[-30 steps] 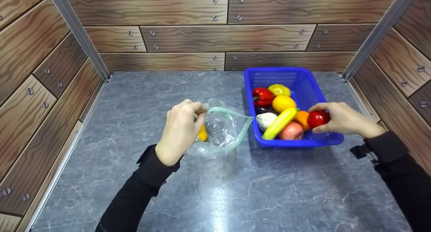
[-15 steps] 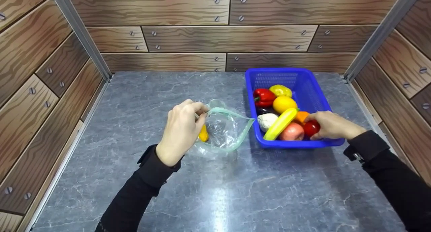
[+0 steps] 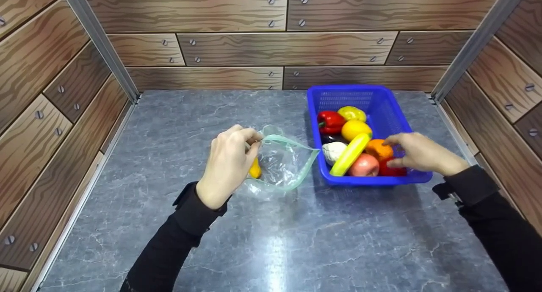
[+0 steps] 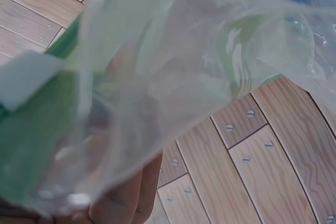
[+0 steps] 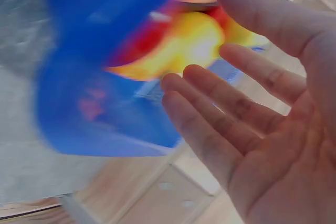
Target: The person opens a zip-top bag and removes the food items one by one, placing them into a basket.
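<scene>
My left hand (image 3: 228, 165) pinches the rim of a clear zip bag (image 3: 281, 167) with a green seal, holding its mouth apart. A yellow item (image 3: 255, 169) lies in the bag, partly hidden by the hand. In the left wrist view the bag's film (image 4: 173, 77) covers most of the fingers. My right hand (image 3: 423, 152) hovers over the near right corner of the blue basket (image 3: 377, 181), fingers spread and holding nothing. Below it sits a shiny red fruit (image 3: 391, 169), beside an orange (image 3: 379, 150) and a pinkish-red round fruit (image 3: 365, 165).
Also in the basket are a long yellow vegetable (image 3: 350, 155), a white bulb (image 3: 333, 151), a red bell pepper (image 3: 331, 121), a lemon-yellow fruit (image 3: 356, 130), a yellow-green one (image 3: 352, 113) and a dark item (image 3: 332, 138). Wood-patterned walls (image 3: 237, 48) enclose the grey table (image 3: 190, 105).
My right hand lowered the red fruit into the basket's near right corner, let go of it and lifted slightly. My left hand and the bag have stayed in place.
</scene>
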{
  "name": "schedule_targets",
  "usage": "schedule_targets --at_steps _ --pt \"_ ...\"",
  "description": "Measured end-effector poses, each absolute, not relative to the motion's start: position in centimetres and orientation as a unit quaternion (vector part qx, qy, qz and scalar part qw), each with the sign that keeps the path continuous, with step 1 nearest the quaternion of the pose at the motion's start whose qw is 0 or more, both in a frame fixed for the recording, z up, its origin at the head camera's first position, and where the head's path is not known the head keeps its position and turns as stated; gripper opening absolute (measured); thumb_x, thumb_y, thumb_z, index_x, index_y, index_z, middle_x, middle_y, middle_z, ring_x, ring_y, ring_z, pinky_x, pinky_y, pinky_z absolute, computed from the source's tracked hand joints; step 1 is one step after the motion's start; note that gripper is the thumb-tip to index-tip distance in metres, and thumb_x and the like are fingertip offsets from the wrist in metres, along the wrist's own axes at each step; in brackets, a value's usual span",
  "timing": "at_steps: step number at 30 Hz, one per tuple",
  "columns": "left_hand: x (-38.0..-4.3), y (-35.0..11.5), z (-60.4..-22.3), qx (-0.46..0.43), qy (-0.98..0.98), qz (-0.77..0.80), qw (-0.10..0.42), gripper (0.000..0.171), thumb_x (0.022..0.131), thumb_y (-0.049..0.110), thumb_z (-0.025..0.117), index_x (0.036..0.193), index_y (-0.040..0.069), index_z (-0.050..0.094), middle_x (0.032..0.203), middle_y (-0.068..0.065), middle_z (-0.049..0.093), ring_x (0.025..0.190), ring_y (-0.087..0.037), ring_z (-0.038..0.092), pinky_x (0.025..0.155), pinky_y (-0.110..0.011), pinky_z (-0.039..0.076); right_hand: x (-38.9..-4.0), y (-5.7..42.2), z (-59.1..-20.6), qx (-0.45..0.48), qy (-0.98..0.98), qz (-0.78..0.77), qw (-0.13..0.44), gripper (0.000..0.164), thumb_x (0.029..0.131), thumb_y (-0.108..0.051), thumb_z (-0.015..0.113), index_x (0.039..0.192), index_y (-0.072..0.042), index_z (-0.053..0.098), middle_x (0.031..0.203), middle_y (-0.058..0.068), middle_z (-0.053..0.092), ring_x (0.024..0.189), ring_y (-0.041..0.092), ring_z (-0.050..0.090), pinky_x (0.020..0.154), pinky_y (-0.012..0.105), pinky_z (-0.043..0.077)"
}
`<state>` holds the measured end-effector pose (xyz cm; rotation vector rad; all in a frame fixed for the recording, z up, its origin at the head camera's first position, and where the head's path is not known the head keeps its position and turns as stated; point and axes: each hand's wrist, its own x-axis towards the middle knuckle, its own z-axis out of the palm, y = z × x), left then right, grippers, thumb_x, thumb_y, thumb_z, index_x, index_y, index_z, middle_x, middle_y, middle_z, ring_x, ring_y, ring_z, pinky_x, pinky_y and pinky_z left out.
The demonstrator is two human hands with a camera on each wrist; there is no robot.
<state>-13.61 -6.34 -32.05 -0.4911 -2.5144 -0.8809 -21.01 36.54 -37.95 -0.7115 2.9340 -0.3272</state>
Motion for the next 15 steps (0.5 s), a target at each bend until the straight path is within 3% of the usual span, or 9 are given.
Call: schedule_targets --at_steps 8,15 --pt "-13.6 -6.3 -32.0 -0.177 -0.904 -0.326 0.213 0.008 0.086 0.004 0.070 0.088 0.009 0.076 0.082 -0.005 0.069 0.065 -0.017 0.062 0.057 -0.024 0.049 -18.3 30.6 -34.7 -0.326 0.928 -0.138 -0.119 0.038 0.075 -0.016 0.083 0.109 -0.006 0.070 0.101 0.009 0.071 0.084 0.022 0.066 0.074 0.041 0.055" --pt "-13.6 -6.3 -32.1 -0.177 -0.904 -0.323 0.216 0.007 0.086 0.004 0.070 0.088 0.008 0.076 0.081 -0.005 0.069 0.065 -0.017 0.063 0.058 -0.025 0.051 -16.4 23.7 -34.3 -0.395 0.875 -0.210 -0.186 0.032 0.076 -0.018 0.082 0.106 -0.012 0.072 0.099 0.001 0.071 0.086 0.012 0.066 0.076 0.029 0.057"
